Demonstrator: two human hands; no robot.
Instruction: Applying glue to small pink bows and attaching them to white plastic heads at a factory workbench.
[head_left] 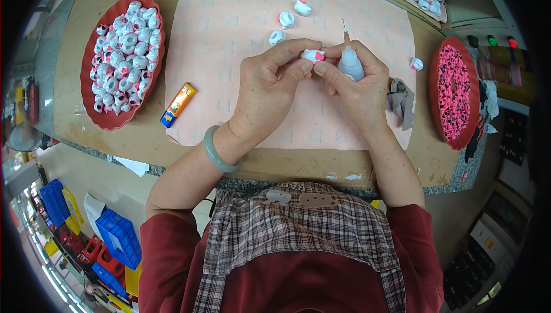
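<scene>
My left hand pinches a small white figure piece with a pink bow-like patch between thumb and fingertips. My right hand has its thumb and finger against the same piece. It also holds a squeeze bottle with a thin needle tip, the needle pointing away from me. Just beyond my left hand lie three loose white pieces, the nearest close to my fingers, another and the farthest behind it. A fourth loose white piece sits right of my right hand.
At left stands a red scalloped tray heaped with white pieces; at right, a red tray of small pink-and-black parts. An orange-and-blue tube and a grey cloth lie on the pink sheet. More white pieces fill a box at the back right.
</scene>
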